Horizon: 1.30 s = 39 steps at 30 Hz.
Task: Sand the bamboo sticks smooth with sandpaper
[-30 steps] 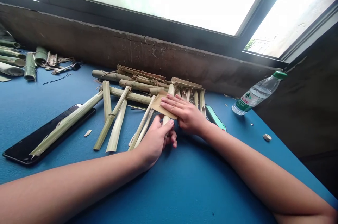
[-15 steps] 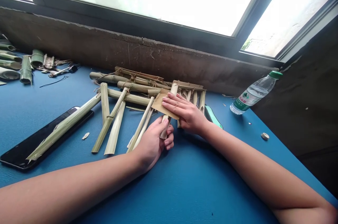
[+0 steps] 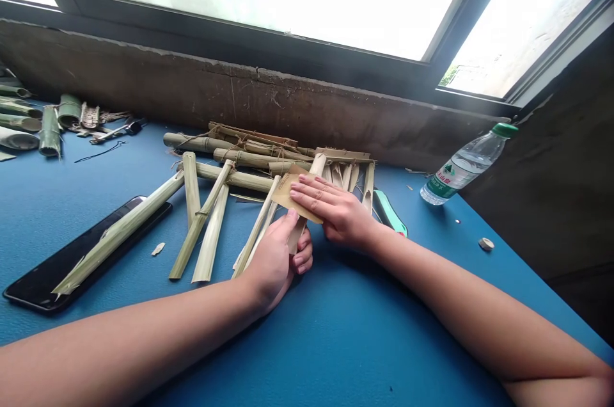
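My left hand (image 3: 278, 260) is closed around the lower end of a split bamboo strip (image 3: 318, 164), which slants away from me. Across that strip lies a tan sheet of sandpaper (image 3: 284, 188) with faint print on its back. My right hand (image 3: 338, 207) holds the sandpaper against the strip, its fingers stretched together over the sheet and the thumb hidden. Left of my hands, several split bamboo strips (image 3: 211, 234) lean on a bamboo frame (image 3: 240, 178) tied with cord. The sheet covers the middle of the held strip.
A black phone or tablet (image 3: 36, 285) lies at left under a long bamboo strip (image 3: 119, 234). Bamboo tube offcuts (image 3: 50, 132) sit far left. To the right are a teal case (image 3: 391, 212), a tilted water bottle (image 3: 463, 167) and a small round piece (image 3: 486, 244). A wall and window border the blue table (image 3: 364, 330).
My right hand and the sandpaper have slid slightly down the strip, closer to my left hand. The left hand keeps its grip. The view has shifted a little.
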Each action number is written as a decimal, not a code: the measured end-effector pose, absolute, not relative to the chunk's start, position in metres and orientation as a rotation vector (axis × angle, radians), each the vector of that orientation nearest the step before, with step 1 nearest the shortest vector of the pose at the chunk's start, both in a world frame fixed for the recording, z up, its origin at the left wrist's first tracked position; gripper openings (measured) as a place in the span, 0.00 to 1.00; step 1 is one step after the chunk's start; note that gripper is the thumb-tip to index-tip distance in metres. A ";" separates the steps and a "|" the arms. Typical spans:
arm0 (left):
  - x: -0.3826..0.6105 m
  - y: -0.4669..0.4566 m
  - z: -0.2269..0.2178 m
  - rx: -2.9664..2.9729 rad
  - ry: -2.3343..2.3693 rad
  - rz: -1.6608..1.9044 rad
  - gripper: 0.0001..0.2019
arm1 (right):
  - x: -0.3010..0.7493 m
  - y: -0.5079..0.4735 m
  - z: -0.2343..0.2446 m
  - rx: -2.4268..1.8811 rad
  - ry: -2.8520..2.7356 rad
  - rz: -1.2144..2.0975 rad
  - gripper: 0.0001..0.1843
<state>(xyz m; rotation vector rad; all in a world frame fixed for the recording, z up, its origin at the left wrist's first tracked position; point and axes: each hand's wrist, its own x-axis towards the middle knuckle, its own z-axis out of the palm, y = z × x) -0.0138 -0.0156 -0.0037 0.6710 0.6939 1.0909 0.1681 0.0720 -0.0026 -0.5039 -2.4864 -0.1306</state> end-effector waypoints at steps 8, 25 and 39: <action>-0.015 -0.016 -0.002 0.663 0.704 1.028 0.25 | 0.166 0.076 -0.006 -0.580 -2.417 0.024 0.44; -0.013 -0.018 -0.005 0.713 0.672 1.041 0.17 | 0.175 0.085 -0.005 -0.837 -1.745 0.223 0.27; -0.018 -0.015 0.000 0.725 0.727 0.946 0.21 | 0.165 0.075 -0.010 -0.576 -2.263 0.128 0.41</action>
